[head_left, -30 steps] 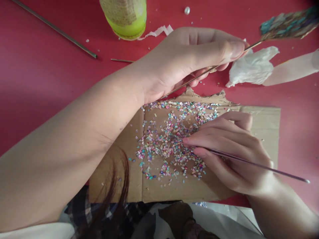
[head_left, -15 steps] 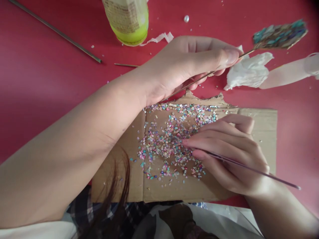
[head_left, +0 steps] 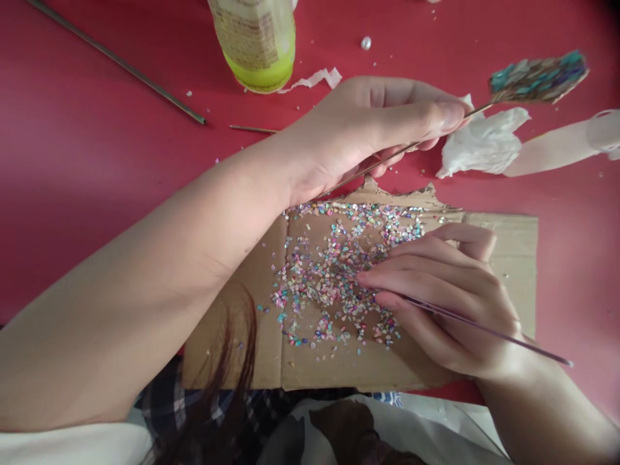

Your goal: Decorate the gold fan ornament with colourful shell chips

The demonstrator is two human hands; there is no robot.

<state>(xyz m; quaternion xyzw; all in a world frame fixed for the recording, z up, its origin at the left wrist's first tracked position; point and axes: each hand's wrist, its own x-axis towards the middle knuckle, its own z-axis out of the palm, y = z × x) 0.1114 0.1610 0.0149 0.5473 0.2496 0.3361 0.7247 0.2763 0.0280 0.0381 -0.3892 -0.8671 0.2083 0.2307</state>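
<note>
A thin wire-like stem [head_left: 387, 157] runs through my left hand [head_left: 382, 126], pinched between thumb and fingers. At its far end sits a flat leaf-shaped piece [head_left: 537, 77] covered with turquoise, purple and brown chips. My right hand [head_left: 450, 297] is closed round a slim purplish stick-like tool [head_left: 494, 331], held like a pen. The tool's tip points into the scattered, shiny, many-coloured chips [head_left: 329, 284]; whether it grips a chip is too small to tell. Under the chips lies a sheet of cardboard [head_left: 237, 361] with a torn far edge.
A bottle with yellow-green liquid [head_left: 261, 58] stands beyond my left wrist. A long thin rod [head_left: 121, 62], a short stick [head_left: 252, 129] and a pearl bead [head_left: 365, 43] lie on the red table [head_left: 121, 168]. Crumpled white tissue [head_left: 482, 145] touches a pale tube [head_left: 552, 150] at right.
The whole view has shifted slightly. Both hands keep their holds, and the leaf-shaped piece sits a little lower and farther left in view.
</note>
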